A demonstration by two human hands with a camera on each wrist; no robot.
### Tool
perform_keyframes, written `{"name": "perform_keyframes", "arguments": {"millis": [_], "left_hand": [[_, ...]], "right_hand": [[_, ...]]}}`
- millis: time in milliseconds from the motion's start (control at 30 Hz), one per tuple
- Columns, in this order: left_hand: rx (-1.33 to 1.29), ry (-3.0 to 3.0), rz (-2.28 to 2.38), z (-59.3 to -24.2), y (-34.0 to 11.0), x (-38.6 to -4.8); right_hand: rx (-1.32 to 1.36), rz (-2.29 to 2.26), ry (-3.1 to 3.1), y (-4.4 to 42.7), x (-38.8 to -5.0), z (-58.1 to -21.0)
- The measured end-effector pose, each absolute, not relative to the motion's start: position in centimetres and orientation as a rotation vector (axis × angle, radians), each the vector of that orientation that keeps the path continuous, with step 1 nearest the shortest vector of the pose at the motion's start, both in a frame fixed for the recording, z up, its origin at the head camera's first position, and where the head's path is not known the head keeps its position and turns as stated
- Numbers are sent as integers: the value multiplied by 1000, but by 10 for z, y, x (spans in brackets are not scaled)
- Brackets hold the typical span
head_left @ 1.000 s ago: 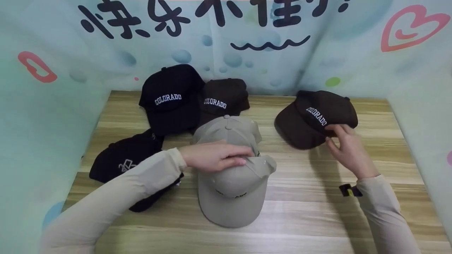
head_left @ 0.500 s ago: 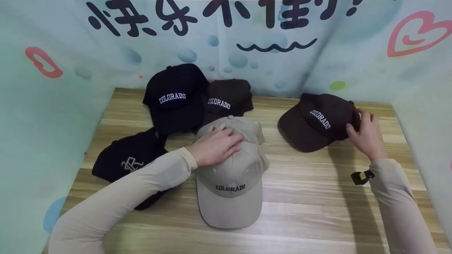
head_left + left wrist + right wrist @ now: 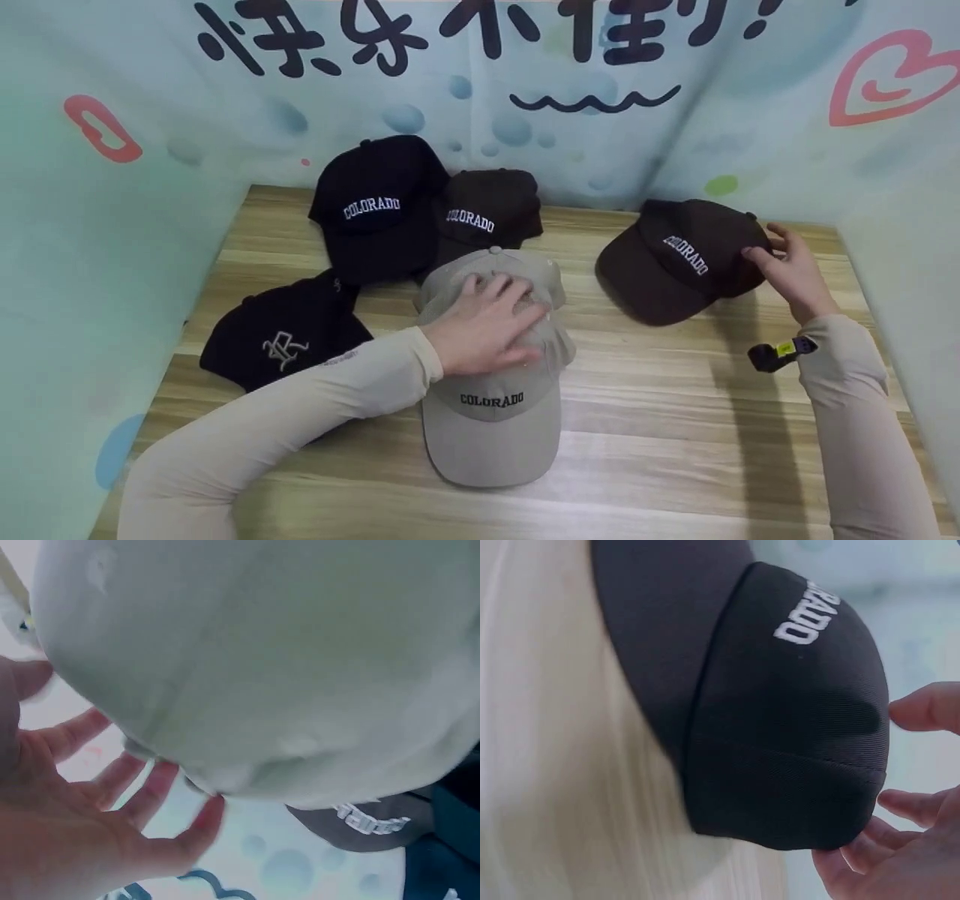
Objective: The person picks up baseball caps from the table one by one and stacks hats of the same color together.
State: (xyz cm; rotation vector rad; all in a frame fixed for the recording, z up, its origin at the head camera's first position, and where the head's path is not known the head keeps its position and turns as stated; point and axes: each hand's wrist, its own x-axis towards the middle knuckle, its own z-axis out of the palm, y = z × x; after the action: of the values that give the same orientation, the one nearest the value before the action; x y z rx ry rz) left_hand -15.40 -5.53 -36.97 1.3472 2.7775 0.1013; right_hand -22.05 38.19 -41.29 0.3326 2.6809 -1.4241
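Observation:
My left hand [image 3: 491,326] lies with spread, slightly bent fingers on top of two nested beige caps. The front beige cap [image 3: 491,442] has dark COLORADO lettering and its brim points toward me; the rear beige cap [image 3: 469,264] shows behind it. In the left wrist view, the fingertips [image 3: 206,814] are at the edge of the beige crown [image 3: 262,675]. At the right, my right hand [image 3: 799,274] touches the back of a dark brown COLORADO cap [image 3: 652,277]. Its thumb and fingers are spread around the brown crown [image 3: 795,727] in the right wrist view, without a firm grip.
A black COLORADO cap [image 3: 375,244] and another dark brown COLORADO cap [image 3: 491,195] overlap at the back. A black cap with an R emblem [image 3: 255,345] sits partly under the left forearm. A patterned cloth wall [image 3: 585,157] borders the wooden table [image 3: 637,420].
The front beige cap has settled onto the rear one, and the left hand's fingers have spread over them. The right hand has slid from the brown cap's front side to its back.

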Motion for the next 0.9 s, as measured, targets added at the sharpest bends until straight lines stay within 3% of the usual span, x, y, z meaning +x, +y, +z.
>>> {"name": "perform_keyframes", "arguments": {"millis": [200,467,900], "left_hand": [[1363,2605,-151,-374,-46,-142],[1312,2605,-237,-380,-49,-149],[1332,2573,-309,-377,-56,-167]], "right_hand": [[493,-1775,2454,380,-226,-401],[544,-1566,2533,372,-235,-389],[276,-1669,2600,351,-235,-369]]}}
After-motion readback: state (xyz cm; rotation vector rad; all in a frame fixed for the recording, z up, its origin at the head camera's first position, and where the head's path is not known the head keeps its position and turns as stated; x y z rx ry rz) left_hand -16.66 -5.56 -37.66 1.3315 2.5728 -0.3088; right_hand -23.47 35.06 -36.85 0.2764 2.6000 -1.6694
